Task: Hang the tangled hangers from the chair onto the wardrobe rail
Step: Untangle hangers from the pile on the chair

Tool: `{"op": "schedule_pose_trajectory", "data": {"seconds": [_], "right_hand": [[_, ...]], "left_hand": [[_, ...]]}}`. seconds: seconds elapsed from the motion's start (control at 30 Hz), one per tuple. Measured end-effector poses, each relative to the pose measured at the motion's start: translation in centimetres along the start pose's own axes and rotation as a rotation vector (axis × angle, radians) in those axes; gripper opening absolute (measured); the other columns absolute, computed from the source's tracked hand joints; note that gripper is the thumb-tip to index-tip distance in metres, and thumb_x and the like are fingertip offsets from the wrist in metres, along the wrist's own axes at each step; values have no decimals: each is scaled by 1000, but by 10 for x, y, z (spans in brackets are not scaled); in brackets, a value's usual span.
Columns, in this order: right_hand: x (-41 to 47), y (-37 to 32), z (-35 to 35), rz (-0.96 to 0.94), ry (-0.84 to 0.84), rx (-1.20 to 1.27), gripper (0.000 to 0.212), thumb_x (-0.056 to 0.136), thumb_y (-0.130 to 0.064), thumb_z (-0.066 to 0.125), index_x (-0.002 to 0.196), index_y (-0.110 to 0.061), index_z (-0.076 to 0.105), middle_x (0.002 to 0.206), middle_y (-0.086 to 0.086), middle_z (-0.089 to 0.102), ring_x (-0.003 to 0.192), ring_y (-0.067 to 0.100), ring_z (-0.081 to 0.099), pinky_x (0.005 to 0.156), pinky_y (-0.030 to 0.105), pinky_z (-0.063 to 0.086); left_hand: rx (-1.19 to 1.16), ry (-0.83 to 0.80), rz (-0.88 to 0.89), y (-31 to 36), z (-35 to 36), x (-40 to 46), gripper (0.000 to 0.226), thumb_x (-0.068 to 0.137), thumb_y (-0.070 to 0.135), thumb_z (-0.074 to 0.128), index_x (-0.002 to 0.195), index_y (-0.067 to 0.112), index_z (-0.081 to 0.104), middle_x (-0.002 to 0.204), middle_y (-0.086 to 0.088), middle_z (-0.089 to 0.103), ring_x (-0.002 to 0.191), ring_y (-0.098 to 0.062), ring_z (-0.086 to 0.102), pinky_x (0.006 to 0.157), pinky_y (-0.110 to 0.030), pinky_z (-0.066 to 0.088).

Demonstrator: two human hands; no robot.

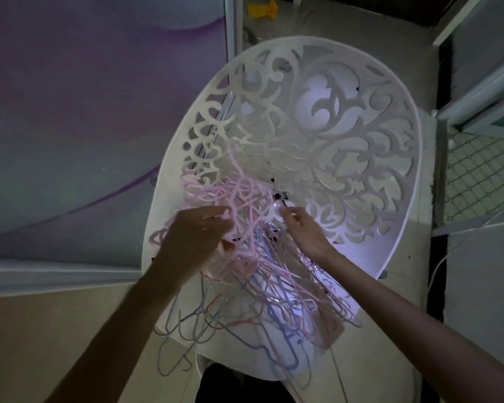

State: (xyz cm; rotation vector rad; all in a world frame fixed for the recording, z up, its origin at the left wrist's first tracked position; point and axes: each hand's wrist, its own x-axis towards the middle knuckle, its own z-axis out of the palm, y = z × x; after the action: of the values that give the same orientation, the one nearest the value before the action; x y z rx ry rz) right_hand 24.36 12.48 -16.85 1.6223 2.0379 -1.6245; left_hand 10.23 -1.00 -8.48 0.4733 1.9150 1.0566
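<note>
The tangled hangers (pixel 253 257) lie heaped mid-frame on the white fretwork chair (pixel 317 135). The left hand (pixel 195 239) curls around pink hangers; the right hand (pixel 306 228) pinches a clip hanger. A yellow toy (pixel 262 8) sits at top.

Dim view, tangled hangers hard to separate

Under the left hand (pixel 197 238) the hangers (pixel 256 274) blur together; below the chair (pixel 317 135), some cut off by edge.

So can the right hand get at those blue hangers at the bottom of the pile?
Probably not straight away. The blue hangers lie low in the heap on the chair, with pink hangers crossing over them. The right hand is up at the top of the heap, fingers among the pink ones.
</note>
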Motion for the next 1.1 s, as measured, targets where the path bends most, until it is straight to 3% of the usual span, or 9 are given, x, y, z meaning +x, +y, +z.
{"op": "schedule_pose_trajectory", "data": {"seconds": [0.13, 0.23, 0.37, 0.43, 0.53, 0.7, 0.77, 0.93, 1.1], "right_hand": [[-7, -53, 19, 214, -476, 461, 39, 71, -79, 49, 101, -53, 52, 136, 7, 48, 116, 24, 52, 92, 43, 43], [-2, -48, 15, 276, -471, 515, 26, 79, -54, 62, 98, -37, 57, 110, 11, 62, 97, 26, 61, 70, 31, 50], [-1, -34, 5, 309, -485, 466, 12, 79, -24, 64, 88, -21, 56, 70, 4, 51, 61, 17, 48, 46, 19, 44], [-1, -30, 4, 328, -509, 397, 9, 79, -20, 63, 84, -17, 56, 64, 2, 52, 60, 18, 48, 58, 24, 47], [0, -27, 1, 326, -519, 257, 18, 73, -23, 66, 86, -16, 57, 76, 3, 48, 69, 18, 45, 73, 29, 42], [1, -28, -18, 297, -483, 282, 22, 62, -27, 68, 78, -18, 56, 79, 8, 50, 62, 22, 50, 53, 24, 47], [1, -30, -30, 322, -438, 370, 11, 76, -22, 58, 80, -14, 51, 75, 11, 48, 61, 24, 50, 52, 26, 49], [5, -31, -52, 372, -358, 381, 18, 91, -25, 47, 96, -12, 58, 92, 15, 52, 73, 26, 59, 61, 30, 54], [0, -26, -57, 388, -359, 285, 32, 95, -39, 40, 108, -13, 56, 103, 15, 50, 76, 23, 59, 53, 23, 52]], "left_hand": [[218, -217, 206, 1, 16, -12, 12, 71, 35, 60, 75, 28, 69, 57, 9, 63, 49, 1, 56, 52, -17, 44], [370, -270, 240, -3, 5, -15, 28, 80, 47, 53, 80, 24, 70, 73, 7, 64, 64, 3, 58, 67, -22, 47], [456, 261, 42, -8, -36, 6, 42, 90, 46, 52, 120, 19, 62, 120, -3, 65, 111, -19, 60, 94, -29, 43], [569, 226, -228, -18, -53, 27, 56, 90, 44, 53, 128, 3, 51, 131, -18, 56, 119, -32, 54, 99, -36, 41], [488, 65, -335, -30, -56, 41, 44, 84, 32, 60, 110, -2, 61, 117, -23, 62, 106, -37, 61, 94, -40, 49], [522, 138, -161, -20, -41, 10, 36, 83, 28, 61, 118, 20, 64, 126, -4, 62, 111, -25, 61, 100, -32, 44], [650, 177, -31, -13, -24, -4, 37, 87, 29, 57, 123, 22, 60, 132, -4, 56, 119, -21, 54, 102, -27, 38], [686, 39, 150, 7, 7, -4, 22, 95, 26, 46, 112, 15, 55, 99, -2, 63, 75, -13, 58, 66, -24, 45], [916, 51, 192, 5, -10, 11, 36, 89, 18, 41, 114, 3, 62, 120, -16, 58, 108, -36, 59, 90, -46, 52]]}}
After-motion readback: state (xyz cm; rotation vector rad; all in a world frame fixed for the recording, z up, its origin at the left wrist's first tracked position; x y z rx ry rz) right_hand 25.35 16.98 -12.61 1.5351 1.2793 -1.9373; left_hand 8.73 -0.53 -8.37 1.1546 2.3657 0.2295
